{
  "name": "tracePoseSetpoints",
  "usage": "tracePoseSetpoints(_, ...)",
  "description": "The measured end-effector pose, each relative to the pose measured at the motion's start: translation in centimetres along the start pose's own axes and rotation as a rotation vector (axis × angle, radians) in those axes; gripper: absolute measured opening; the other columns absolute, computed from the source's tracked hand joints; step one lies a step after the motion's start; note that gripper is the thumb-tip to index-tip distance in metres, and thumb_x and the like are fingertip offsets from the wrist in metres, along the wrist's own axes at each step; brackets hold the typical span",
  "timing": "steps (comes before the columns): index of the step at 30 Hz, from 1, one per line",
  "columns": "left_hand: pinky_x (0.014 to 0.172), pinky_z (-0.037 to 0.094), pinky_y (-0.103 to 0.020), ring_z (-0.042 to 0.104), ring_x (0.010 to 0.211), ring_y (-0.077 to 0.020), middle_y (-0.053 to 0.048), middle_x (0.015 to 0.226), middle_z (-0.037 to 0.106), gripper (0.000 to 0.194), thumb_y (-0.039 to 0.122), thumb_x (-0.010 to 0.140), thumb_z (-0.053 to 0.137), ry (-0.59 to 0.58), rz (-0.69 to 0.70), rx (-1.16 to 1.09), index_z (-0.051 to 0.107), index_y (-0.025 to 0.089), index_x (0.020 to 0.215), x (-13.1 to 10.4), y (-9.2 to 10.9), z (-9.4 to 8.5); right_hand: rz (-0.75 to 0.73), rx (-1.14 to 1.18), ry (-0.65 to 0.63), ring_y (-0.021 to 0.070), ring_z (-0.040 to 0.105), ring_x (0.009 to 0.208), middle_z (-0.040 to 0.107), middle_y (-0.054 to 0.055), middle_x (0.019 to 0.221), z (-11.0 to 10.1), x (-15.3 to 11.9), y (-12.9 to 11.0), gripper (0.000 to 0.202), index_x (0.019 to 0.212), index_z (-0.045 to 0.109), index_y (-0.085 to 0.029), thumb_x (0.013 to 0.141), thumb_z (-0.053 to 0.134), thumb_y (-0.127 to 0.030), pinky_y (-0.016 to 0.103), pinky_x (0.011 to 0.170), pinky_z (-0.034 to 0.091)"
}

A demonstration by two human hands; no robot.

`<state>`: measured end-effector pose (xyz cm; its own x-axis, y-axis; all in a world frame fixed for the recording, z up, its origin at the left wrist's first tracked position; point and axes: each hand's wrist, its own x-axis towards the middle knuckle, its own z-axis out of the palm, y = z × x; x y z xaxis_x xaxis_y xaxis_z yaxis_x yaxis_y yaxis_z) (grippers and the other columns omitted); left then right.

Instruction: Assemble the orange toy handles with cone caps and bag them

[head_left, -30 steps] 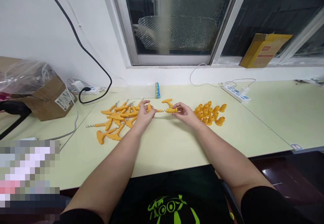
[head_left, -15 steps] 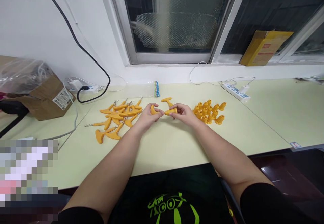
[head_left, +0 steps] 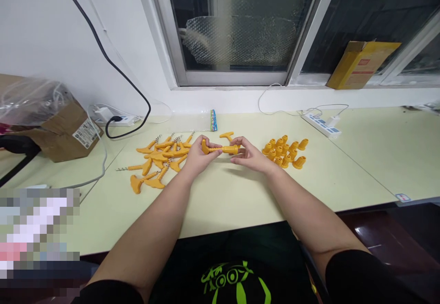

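My left hand (head_left: 200, 157) holds a yellow T-shaped handle (head_left: 213, 149) with its shaft pointing right. A yellow cone-shaped cap (head_left: 230, 149) sits on the end of that shaft, its wide rim toward the right. At that rim my right hand (head_left: 245, 154) has its thumb and fingers apart. Behind the hands lies another yellow T-shaped handle (head_left: 226, 135). Several yellow handles with metal spirals (head_left: 160, 156) are piled on the left. Several yellow caps (head_left: 285, 149) stand in a group on the right.
On the pale table (head_left: 220, 203), a clear bag with a blue-green end (head_left: 213, 120) lies at the back. Power strips (head_left: 321, 125) with cables stand at the back left and right. A cardboard box (head_left: 74, 132) is at the far left; a yellow box (head_left: 362, 65) leans on the window.
The cap and the handle's shaft are now joined in line. My right hand's fingers have opened from around the cap and moved slightly right.
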<state>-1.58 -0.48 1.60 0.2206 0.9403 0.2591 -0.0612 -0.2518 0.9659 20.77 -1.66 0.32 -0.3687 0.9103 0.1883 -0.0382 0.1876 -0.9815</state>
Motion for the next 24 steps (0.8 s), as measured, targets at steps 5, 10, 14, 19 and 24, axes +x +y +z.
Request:
tracePoseSetpoints(5,0.069,0.051,-0.026,0.072,0.079,-0.0165,-0.008,0.097,0.077,0.061,0.037,0.068,0.091,-0.015,-0.047,-0.037,0.034,0.024,0.088,0.2,-0.2,-0.6,-0.025,-0.013,0.062,0.0154,0.068,0.075,0.069,0.002,0.089,0.0,0.6,0.8,0.042,0.107,0.063,-0.022,0.078,0.081,-0.047,0.031,0.076,0.058)
tracePoseSetpoints(10,0.066,0.051,-0.025,0.067,0.069,-0.0113,-0.009,0.106,0.076,0.057,0.035,0.071,0.090,-0.100,0.046,0.084,0.036,0.023,0.086,-0.5,-0.1,-0.3,0.466,0.198,0.046,0.0093,0.046,0.039,0.059,0.000,0.057,0.3,1.0,0.9,0.056,0.077,0.060,-0.019,0.087,0.059,-0.074,0.023,0.037,0.040)
tracePoseSetpoints(14,0.079,0.056,-0.030,0.073,0.087,-0.0181,-0.007,0.095,0.076,0.056,0.037,0.071,0.090,-0.065,0.058,0.061,0.038,0.023,0.085,-0.4,-0.3,-0.2,0.462,0.223,-0.031,0.0147,0.061,0.055,0.068,0.006,0.073,0.4,0.6,0.4,0.057,0.089,0.065,-0.019,0.090,0.052,-0.075,0.028,0.050,0.054)
tracePoseSetpoints(19,0.081,0.055,-0.030,0.073,0.086,-0.0192,-0.001,0.083,0.072,0.055,0.037,0.068,0.091,-0.024,-0.012,0.108,0.041,0.023,0.086,0.3,-0.8,-0.9,-0.025,-0.066,0.056,0.0157,0.069,0.088,0.071,0.002,0.100,0.5,0.2,0.3,0.045,0.110,0.066,-0.024,0.073,0.087,-0.039,0.030,0.082,0.057)
tracePoseSetpoints(24,0.078,0.052,-0.029,0.067,0.077,-0.0148,-0.001,0.081,0.071,0.048,0.042,0.076,0.085,-0.027,0.056,0.172,0.041,0.022,0.082,0.0,-0.3,-0.9,0.351,0.145,0.017,0.0127,0.061,0.051,0.068,0.002,0.067,1.0,0.6,0.3,0.035,0.083,0.064,-0.019,0.087,0.072,-0.054,0.026,0.054,0.055)
